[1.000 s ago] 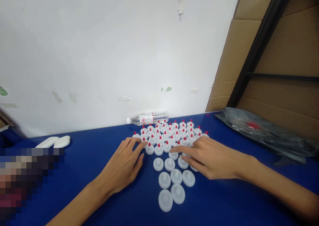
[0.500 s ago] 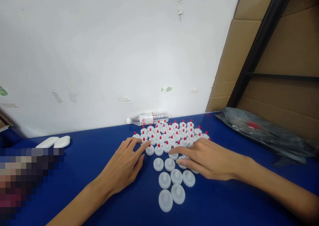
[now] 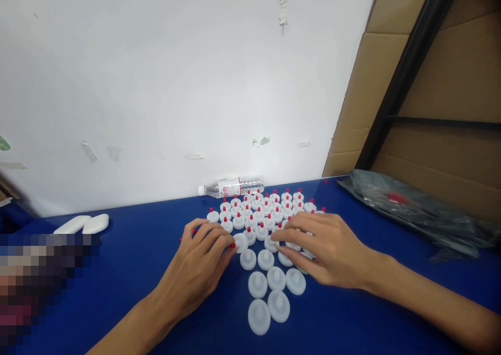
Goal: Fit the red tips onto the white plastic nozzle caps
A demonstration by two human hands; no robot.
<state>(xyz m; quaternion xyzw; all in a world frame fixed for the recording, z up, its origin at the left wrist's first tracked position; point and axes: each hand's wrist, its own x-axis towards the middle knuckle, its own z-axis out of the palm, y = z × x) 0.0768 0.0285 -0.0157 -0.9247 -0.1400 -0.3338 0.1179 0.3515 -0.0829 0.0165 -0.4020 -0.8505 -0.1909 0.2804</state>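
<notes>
My left hand [image 3: 205,253] is closed, with thumb and fingers pinching the red tip of a white disc-shaped cap [image 3: 240,243]. That cap is tilted on its side, its tip toward my hand. Over the right front of the group, my right hand [image 3: 324,245] has thumb and index finger slightly apart. Its index fingertip is beside a red-tipped cap [image 3: 270,244], and the hand covers several others. Behind both hands stand rows of white caps with red tips [image 3: 258,215]. Nearer to me lie several translucent white caps [image 3: 259,317] without red tips.
A clear plastic bottle [image 3: 233,187] lies against the white wall. Two white oval objects [image 3: 96,223] sit at the left. A grey plastic bag [image 3: 407,209] with something red lies at the right, beside cardboard [image 3: 348,109]. Small red tips [image 3: 194,232] are loose near my left hand.
My left hand has taken hold of a red-tipped cap at the front left and tipped it over. My right hand has lifted slightly, showing red on the cap that its index finger covered.
</notes>
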